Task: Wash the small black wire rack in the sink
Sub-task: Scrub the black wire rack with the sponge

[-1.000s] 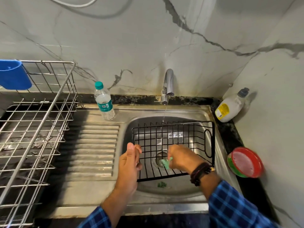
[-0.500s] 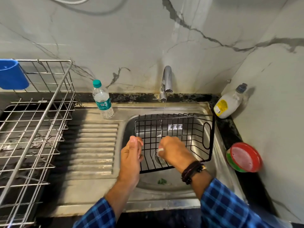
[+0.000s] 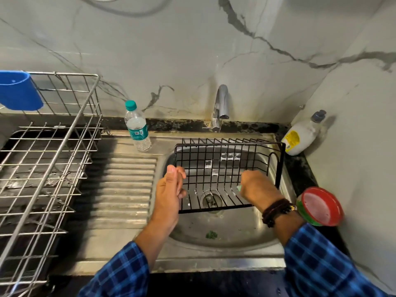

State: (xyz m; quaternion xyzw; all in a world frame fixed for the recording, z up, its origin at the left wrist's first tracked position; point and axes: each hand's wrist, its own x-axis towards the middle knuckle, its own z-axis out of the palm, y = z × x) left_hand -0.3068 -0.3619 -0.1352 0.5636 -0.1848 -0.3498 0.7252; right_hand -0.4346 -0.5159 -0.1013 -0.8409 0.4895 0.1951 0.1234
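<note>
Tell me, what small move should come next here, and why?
Probably sweep the right hand with its green scrubber leftward along the bottom wires of the black wire rack: the left hand grips the rack's left edge, and white specks sit there.

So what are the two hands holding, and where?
The left hand grips the black wire rack by its left end. The right hand holds a small green thing, mostly hidden in its grip.

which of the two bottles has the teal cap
The clear water bottle standing upright left of the tap; the white bottle in the right corner has a dark top.
</note>
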